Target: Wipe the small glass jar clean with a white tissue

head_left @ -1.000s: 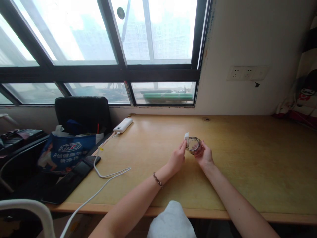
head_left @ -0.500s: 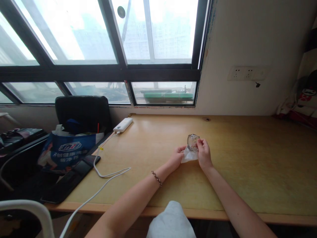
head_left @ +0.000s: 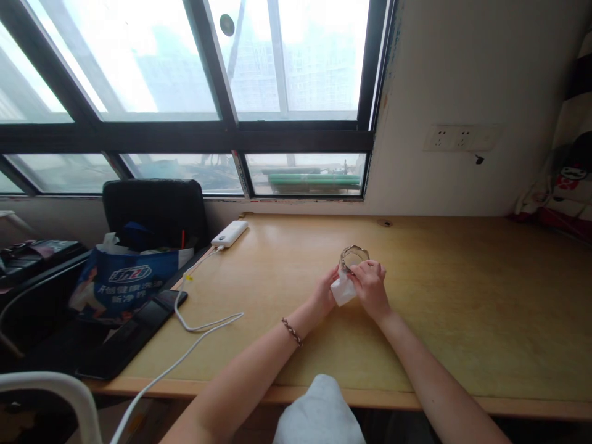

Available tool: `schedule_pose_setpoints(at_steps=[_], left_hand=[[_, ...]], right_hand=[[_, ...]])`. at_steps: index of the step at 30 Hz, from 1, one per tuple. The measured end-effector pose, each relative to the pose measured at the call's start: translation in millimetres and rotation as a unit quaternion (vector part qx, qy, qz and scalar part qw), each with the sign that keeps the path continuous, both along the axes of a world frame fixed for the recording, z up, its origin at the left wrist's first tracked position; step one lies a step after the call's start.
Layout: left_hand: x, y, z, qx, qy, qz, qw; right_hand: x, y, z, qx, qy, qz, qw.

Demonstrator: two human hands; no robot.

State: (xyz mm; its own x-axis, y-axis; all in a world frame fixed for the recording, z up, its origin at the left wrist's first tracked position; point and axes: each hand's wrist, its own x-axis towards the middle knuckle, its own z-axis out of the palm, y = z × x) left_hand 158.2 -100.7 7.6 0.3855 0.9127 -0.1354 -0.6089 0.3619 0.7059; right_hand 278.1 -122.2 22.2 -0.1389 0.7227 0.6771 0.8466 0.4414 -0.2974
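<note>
A clear glass dish (head_left: 354, 255) with a faceted rim is held up over the wooden table, its round opening facing me. Around its left side, my left hand (head_left: 327, 288) is closed on the glass, partly hidden by a white tissue (head_left: 343, 290). The tissue hangs from the near edge of the glass, between both hands. My right hand (head_left: 369, 285) has its fingers bent at the near right rim, pinching the tissue against the glass.
The wooden table (head_left: 462, 308) carries a white power bank (head_left: 230, 234) with a white cable (head_left: 185, 354) running to the front left edge. Left of it, a blue bag (head_left: 132, 280) sits on a black chair (head_left: 157, 206). A wall socket (head_left: 457, 137) is behind.
The glass has tilted and shifted slightly left, so its opening shows more. My right hand has moved left onto the near rim, and the tissue is more bunched.
</note>
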Motion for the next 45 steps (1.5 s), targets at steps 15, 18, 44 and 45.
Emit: schedule_pose_setpoints(at_steps=[15, 18, 44, 45], left_hand=[[-3, -2, -2.5, -0.014, 0.047, 0.081, 0.995], [-4, -3, -1.7, -0.005, 0.056, 0.086, 0.995], [-17, 7, -6.5, 0.441, 0.407, 0.196, 0.776], [-17, 4, -5.7, 0.476, 0.439, 0.193, 0.737]], right_hand=[[6, 7, 2.2, -0.014, 0.171, 0.062, 0.983], [11, 13, -1.4, -0.078, 0.202, 0.125, 0.968], [10, 18, -10.1, -0.027, 0.194, 0.008, 0.981], [10, 18, -9.9, -0.027, 0.195, 0.005, 0.98]])
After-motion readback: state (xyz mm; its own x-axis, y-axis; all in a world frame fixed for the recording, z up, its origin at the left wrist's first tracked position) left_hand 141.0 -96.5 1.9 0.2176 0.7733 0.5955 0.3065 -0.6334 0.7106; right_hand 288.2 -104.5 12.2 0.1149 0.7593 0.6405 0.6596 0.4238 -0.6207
